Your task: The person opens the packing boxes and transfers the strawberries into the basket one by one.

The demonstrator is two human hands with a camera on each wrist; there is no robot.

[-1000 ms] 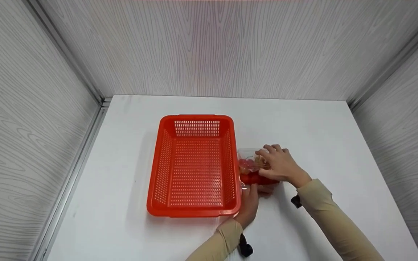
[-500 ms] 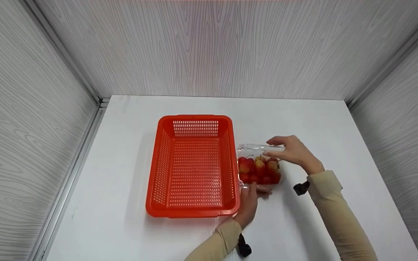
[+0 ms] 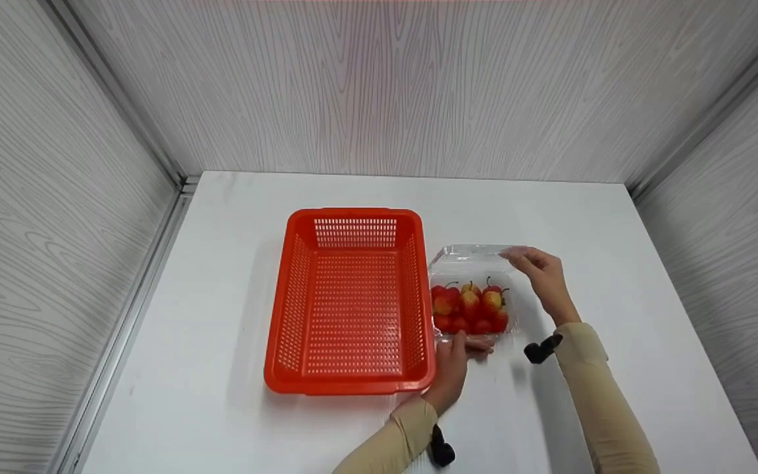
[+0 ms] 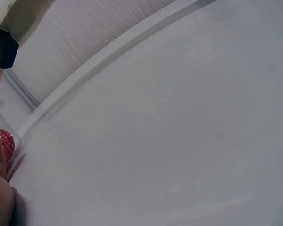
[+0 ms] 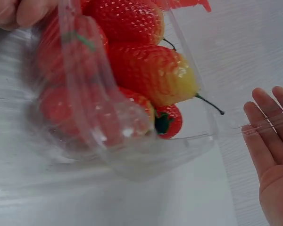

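Right of centre, I'm seeing dimpled fruit (image 3: pixel 470 305) in a clear plastic box (image 3: pixel 512 313); the straight-fingered right hand (image 3: pixel 542 271) is touching its raised lid (image 3: pixel 471 255), the extended left hand (image 3: pixel 451 370) its near wall (image 3: pixel 499 337).

Clear plastic box (image 3: pixel 513 316), lid (image 3: pixel 471 258) raised, red-yellow stemmed fruit (image 3: pixel 470 307) packed inside, beside a red basket (image 3: pixel 356 316)

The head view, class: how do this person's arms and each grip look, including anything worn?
The left sleeve and right sleeve are long, plain and tan, with broad cuffs. Small black devices jut out by both wrists. The left grip and right grip show no gloves.
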